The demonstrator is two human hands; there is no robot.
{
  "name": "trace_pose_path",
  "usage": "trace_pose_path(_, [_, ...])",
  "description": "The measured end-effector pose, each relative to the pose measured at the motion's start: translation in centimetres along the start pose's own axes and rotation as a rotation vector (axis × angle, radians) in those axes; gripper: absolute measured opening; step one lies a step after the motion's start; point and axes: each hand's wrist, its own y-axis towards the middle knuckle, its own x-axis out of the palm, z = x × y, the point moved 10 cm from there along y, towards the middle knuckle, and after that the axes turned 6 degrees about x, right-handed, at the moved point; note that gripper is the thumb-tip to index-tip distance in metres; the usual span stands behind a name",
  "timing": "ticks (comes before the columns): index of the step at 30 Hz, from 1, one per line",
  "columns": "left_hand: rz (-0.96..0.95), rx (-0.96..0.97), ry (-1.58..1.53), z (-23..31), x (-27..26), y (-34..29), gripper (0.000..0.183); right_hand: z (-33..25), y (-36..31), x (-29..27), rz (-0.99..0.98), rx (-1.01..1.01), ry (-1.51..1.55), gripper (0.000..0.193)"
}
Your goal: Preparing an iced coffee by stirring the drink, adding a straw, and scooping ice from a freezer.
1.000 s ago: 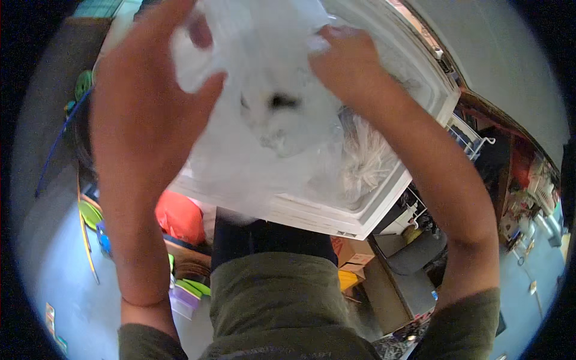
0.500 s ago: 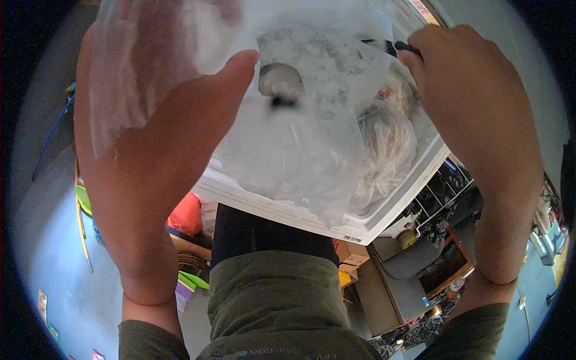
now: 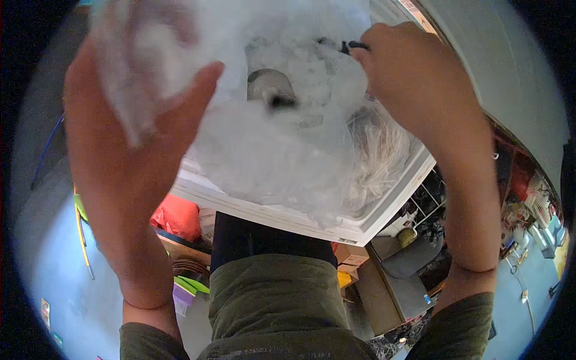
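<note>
My left hand (image 3: 129, 144) is raised at the upper left, its thumb apart and its fingers curled behind a crumpled clear plastic bag (image 3: 162, 57) that it holds. At the upper right, my right hand (image 3: 414, 78) pinches a small black object (image 3: 354, 46), perhaps a handle; its kind is not clear. Between the hands a cloudy clear plastic sheet or bag (image 3: 270, 162) spreads over a white tub (image 3: 288, 225). A round greyish thing (image 3: 270, 84) with a blurred dark spot shows through it. Beside it, a clear bag of pale, straw-like strands (image 3: 378, 156) lies in the tub.
Below the tub are a red bag (image 3: 177, 216), cardboard boxes (image 3: 351, 255) and a brown-sided case (image 3: 378, 288). A white wire rack (image 3: 426, 198) stands right of the tub. Blue floor (image 3: 66, 288) shows at the left, with a yellow stick (image 3: 84, 243) on it.
My right hand has moved left with the black object, nearer the middle of the tub. My left hand has shifted slightly left and down, and the plastic in it has crumpled differently.
</note>
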Motion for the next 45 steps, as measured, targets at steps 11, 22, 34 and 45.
trace_pose_path(11, [0.076,0.255,0.085,1.5,-1.3,-0.4,0.077,1.6,2.3,1.0,-0.058,0.07,0.185,0.02])
trace_pose_path(22, [0.024,0.038,-0.061,1.0,-0.7,-0.8,0.093,2.9,-1.0,2.8,-0.021,0.144,0.412,0.022])
trace_pose_path(34, [-0.011,0.108,0.057,0.9,-2.5,-1.0,0.083,1.6,-0.7,1.6,-0.006,0.131,0.361,0.03])
trace_pose_path(45, [0.009,0.133,0.157,1.5,-3.1,-1.3,0.082,1.6,-1.8,3.6,-0.119,0.147,0.352,0.029])
